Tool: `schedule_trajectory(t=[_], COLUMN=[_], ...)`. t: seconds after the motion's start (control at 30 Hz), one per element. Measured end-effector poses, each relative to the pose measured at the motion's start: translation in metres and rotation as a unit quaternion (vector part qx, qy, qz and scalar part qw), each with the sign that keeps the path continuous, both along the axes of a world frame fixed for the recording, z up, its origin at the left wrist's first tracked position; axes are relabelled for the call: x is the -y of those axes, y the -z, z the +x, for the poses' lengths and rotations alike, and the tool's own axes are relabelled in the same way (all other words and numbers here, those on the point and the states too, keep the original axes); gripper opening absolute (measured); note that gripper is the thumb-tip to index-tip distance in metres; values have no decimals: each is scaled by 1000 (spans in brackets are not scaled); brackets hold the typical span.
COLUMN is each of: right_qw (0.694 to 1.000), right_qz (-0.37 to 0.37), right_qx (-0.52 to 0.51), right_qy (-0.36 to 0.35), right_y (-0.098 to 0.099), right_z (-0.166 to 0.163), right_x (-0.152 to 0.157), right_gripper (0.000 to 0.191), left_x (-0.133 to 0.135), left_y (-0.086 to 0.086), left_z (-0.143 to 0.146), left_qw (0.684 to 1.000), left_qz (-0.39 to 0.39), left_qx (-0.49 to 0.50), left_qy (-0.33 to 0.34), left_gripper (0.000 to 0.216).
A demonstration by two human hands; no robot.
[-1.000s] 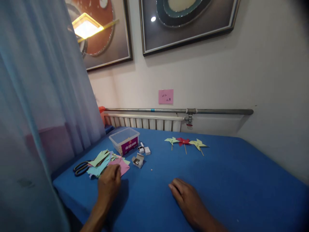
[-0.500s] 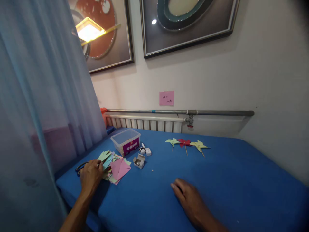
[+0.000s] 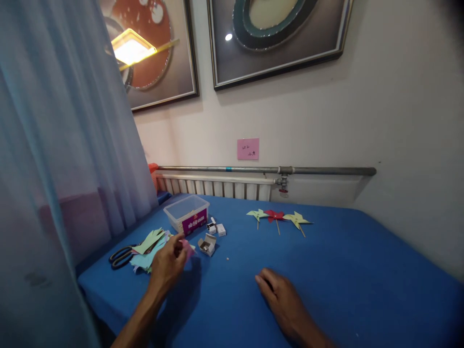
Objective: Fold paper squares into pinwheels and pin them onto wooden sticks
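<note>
My left hand (image 3: 168, 263) has its fingers curled around a piece of pink paper (image 3: 188, 250), most of it hidden behind the hand. Left of that hand lies a pile of cut paper (image 3: 145, 258) in light blue and pale green, beside black-handled scissors (image 3: 122, 257). On the blue cover my right hand (image 3: 284, 302) rests in a loose fist, with nothing visible in it. A small open white box (image 3: 207, 245) with shiny bits inside stands just right of the pink paper.
Behind the pile sits a clear plastic tub (image 3: 184, 212) with a purple label. Small white boxes (image 3: 220, 230) are beside it. Three paper pinwheels, the middle one a red pinwheel (image 3: 275, 215), lie at the back. A blue curtain (image 3: 72, 145) hangs at the left.
My left hand has moved right from the left side of the paper pile, and the pink paper has come off the pile with it. The scissors are now uncovered. My right hand has stayed put.
</note>
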State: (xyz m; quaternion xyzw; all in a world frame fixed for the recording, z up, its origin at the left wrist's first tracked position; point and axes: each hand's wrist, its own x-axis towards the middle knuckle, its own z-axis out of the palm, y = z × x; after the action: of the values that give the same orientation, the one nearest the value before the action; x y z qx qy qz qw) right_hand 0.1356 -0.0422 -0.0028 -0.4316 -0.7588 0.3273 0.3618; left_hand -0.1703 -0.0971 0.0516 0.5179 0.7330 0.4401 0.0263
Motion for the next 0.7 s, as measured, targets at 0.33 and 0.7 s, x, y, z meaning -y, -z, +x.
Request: schedule_trajectory(t=[0.33, 0.7], right_qw=[824, 786], right_qz=[-296, -333], right_qx=[-476, -517], right_qy=[-86, -61], right_y=[-28, -15], right_z=[-16, 3], right_x=[-14, -25], right_gripper=[42, 39], left_x=[-70, -110], left_y=[-49, 42], left_z=[120, 134], left_qw=[858, 844], left_qz=[68, 6], left_qx=[343, 446], left_qy=[377, 298], left_gripper=[48, 48])
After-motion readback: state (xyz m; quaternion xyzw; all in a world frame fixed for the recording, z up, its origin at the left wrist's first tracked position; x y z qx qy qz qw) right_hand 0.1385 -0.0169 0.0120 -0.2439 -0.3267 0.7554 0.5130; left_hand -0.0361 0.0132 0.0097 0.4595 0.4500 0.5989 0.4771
